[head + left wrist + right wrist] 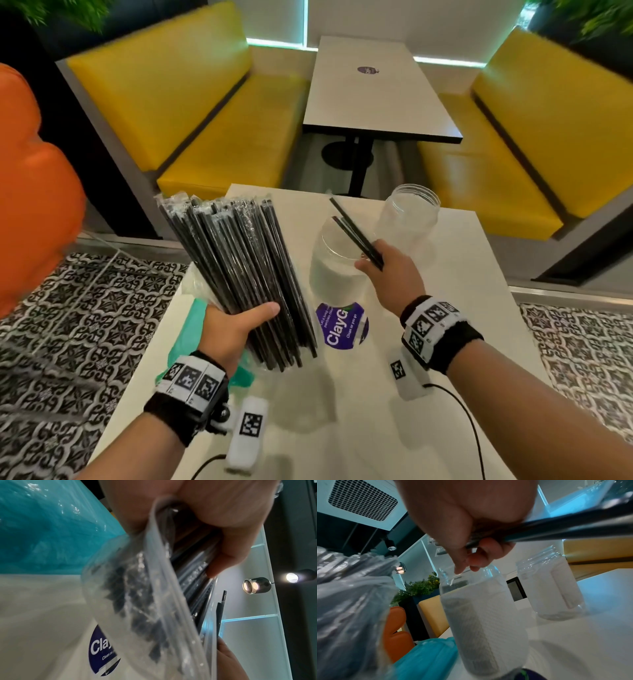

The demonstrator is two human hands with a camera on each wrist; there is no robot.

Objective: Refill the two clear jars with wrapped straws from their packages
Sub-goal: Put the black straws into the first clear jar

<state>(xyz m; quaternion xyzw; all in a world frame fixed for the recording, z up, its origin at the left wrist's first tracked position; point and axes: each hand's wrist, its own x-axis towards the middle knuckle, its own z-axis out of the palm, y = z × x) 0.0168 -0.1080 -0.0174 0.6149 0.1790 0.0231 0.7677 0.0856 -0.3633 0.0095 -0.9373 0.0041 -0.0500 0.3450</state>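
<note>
Straws first: left hand point(228, 325) is gripping a big bundle of wrapped black straws point(239, 270) in its clear plastic package point(154, 601), thumb curling across the front, fingers wrapping behind. Bundle is tilting up and away from that hand, fanning out at the top, lower ends hanging just below the hand over the table point(462, 308). Teal plastic bag point(191, 322) is lying under and just left of the left hand. Left wrist view is showing the package film close up, dark straw ends blurring inside it.

Purple round sticker point(340, 325) is sitting on the table between the two hands, partly hidden by the bundle's lower ends.

Near clear jar point(337, 263) is standing upright just ahead of the sticker, right beside the bundle. Right hand point(387, 270) is hovering at this jar's mouth, fingers curling around a few black wrapped straws point(356, 234); these are sticking up and away from the hand, over the jar's opening. Cannot tell if the straw ends are inside the jar or touching its rim.

Second clear jar point(409, 219) is standing upright farther off, beyond and slightly right of the right hand, apart from the near jar.

Two small white tagged devices are lying on the table close to the wrists, cables trailing.
</note>
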